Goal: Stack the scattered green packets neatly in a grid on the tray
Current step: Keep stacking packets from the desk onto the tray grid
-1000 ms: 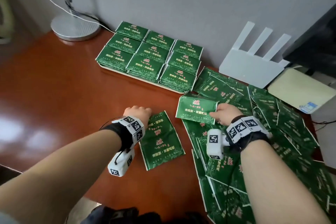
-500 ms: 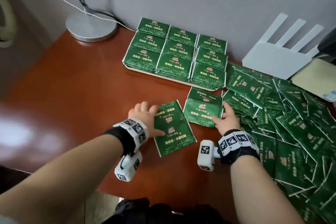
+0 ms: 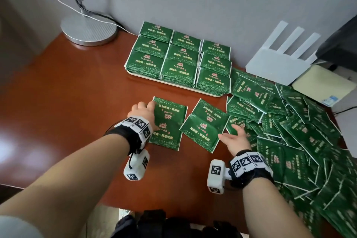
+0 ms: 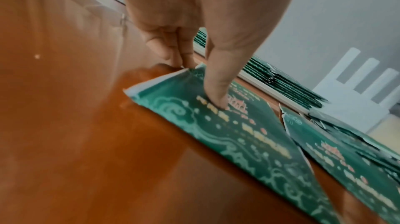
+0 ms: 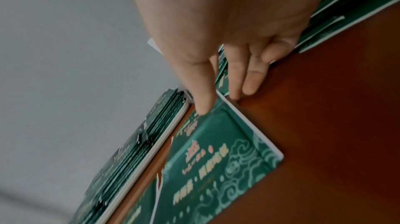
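A pale tray [image 3: 173,84] at the back holds green packets [image 3: 179,58] stacked in a three-by-three grid. Two loose green packets lie side by side on the table in front of it. My left hand [image 3: 148,107] grips the left packet [image 3: 170,121] at its far left corner. In the left wrist view the thumb [image 4: 216,97] presses on top and the curled fingers [image 4: 184,60] sit at the edge. My right hand [image 3: 229,131] is open at the right packet's [image 3: 204,127] near right edge, its straight fingers [image 5: 249,80] against the edge. A heap of scattered packets [image 3: 299,141] covers the right side.
A round metal lamp base [image 3: 88,29] with a cable stands at the back left. A white router [image 3: 280,63] and a beige box [image 3: 324,85] sit at the back right. Bare brown table [image 3: 67,102] lies left of the hands; its front edge is just below my wrists.
The right hand has set its packet flat on the table beside the left one and loosened its hold. The left packet has slid forward and turned square to the tray.
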{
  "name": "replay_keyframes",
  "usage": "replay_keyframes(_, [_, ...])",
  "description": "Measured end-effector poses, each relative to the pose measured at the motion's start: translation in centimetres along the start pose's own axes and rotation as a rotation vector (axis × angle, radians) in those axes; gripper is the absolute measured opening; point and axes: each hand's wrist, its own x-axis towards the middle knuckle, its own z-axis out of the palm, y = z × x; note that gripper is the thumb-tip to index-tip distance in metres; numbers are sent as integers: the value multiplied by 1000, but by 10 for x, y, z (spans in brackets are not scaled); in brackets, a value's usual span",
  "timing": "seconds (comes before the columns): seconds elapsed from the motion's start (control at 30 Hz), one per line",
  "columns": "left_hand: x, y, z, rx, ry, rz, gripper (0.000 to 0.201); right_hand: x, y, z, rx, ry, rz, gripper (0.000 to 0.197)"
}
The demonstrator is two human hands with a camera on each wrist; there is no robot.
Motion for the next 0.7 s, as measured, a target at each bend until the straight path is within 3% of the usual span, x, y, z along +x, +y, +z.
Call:
replay_keyframes(0.17, [1, 4, 5, -107, -45, -109, 73, 9, -4, 13, -144, 33, 0, 76])
replay_keyframes(0.33, [-3, -5, 11, -206, -82, -200, 69, 21, -5, 25, -377, -26, -75, 69])
replay_keyframes(0.5, [-13, -20, -6, -431, -77, -340, 77, 23, -5, 26, -182, -37, -125, 56])
replay_keyframes(0.6, [-18, -25, -17, -504, -17, -309, 90, 22, -11, 24, 0, -58, -168, 44])
replay_keyframes(0.7, [-23, -25, -28, -557, 22, -240, 100, 21, -21, 19, -29, -26, -259, 37])
